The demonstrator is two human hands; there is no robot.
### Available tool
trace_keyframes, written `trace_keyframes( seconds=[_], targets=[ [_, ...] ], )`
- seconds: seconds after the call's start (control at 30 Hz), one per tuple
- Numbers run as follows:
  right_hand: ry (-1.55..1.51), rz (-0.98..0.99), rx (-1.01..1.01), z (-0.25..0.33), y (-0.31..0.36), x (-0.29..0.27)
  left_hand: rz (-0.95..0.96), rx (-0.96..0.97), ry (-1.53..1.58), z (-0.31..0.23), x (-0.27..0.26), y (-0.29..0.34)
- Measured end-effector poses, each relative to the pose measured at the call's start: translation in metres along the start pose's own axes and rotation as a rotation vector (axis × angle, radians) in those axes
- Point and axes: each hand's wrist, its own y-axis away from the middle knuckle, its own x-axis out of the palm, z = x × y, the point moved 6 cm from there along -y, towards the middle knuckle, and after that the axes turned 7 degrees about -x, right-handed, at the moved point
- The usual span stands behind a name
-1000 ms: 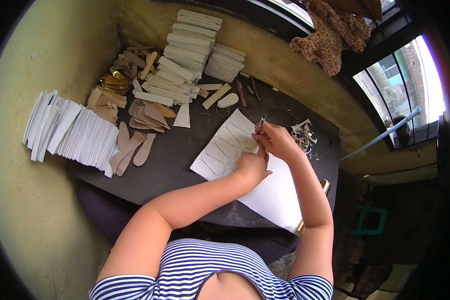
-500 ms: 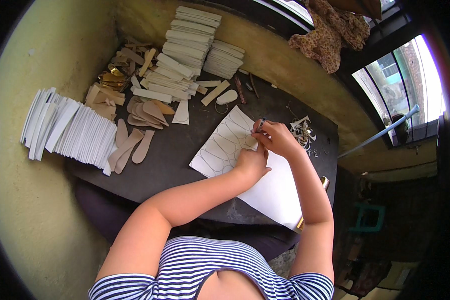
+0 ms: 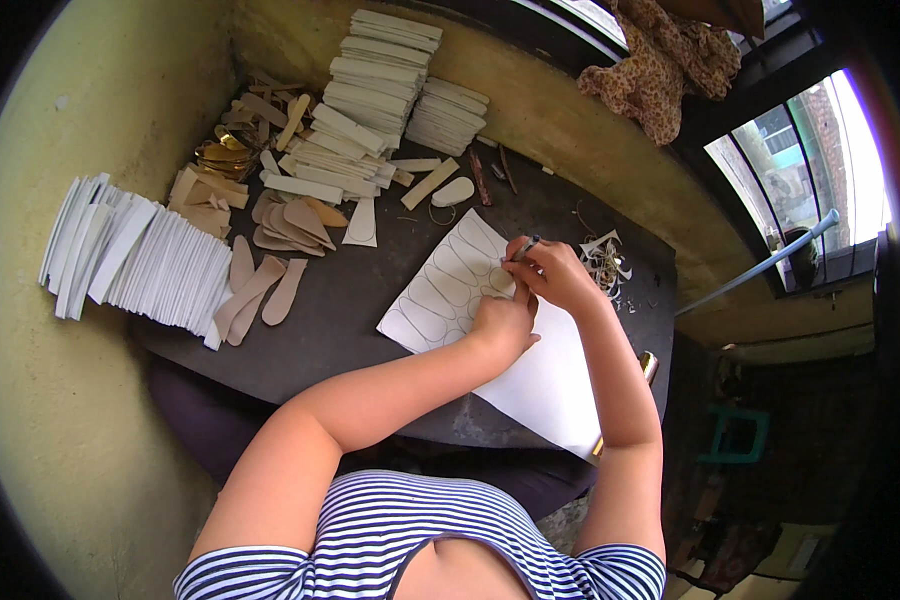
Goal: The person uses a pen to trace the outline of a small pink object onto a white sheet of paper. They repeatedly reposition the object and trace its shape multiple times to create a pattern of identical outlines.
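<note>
A white sheet point(image 3: 555, 375) lies at an angle on the dark table, its upper left half covered with drawn rounded outlines, like insole shapes. My left hand point(image 3: 505, 322) rests on the sheet over some outlines, with its index finger stretched toward the right hand and its thumb apart. Whatever may lie under its fingers is hidden. Just beyond it, my right hand point(image 3: 550, 270) is closed around a dark pen point(image 3: 527, 247), its lower fingers near the paper. The pen's tip is hidden by the fingers.
A row of white strips point(image 3: 160, 255) stands at the left, with tan insole-shaped pieces point(image 3: 292, 225) beside it. White stacks point(image 3: 375, 85) rise at the back. Curled offcuts point(image 3: 605, 265) lie right of my right hand. The table point(image 3: 330, 330) meets a wall behind.
The pen leans over more to the right, and my right hand has turned slightly with it. My left hand stays in nearly the same place on the sheet.
</note>
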Motion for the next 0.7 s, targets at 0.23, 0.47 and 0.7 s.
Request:
trace_keyframes(
  seconds=[0.23, 0.47, 0.7],
  targets=[
    [-0.061, -0.026, 0.052, -0.001, 0.002, -0.002, -0.027, -0.047, 0.000, 0.001, -0.005, 0.001],
    [-0.011, 0.015, 0.091, -0.005, 0.002, 0.000, -0.077, -0.041, -0.062, 0.001, 0.000, 0.002],
    [-0.018, -0.016, 0.075, -0.010, 0.003, 0.000, -0.118, -0.050, -0.078, -0.001, -0.003, 0.003]
  ],
)
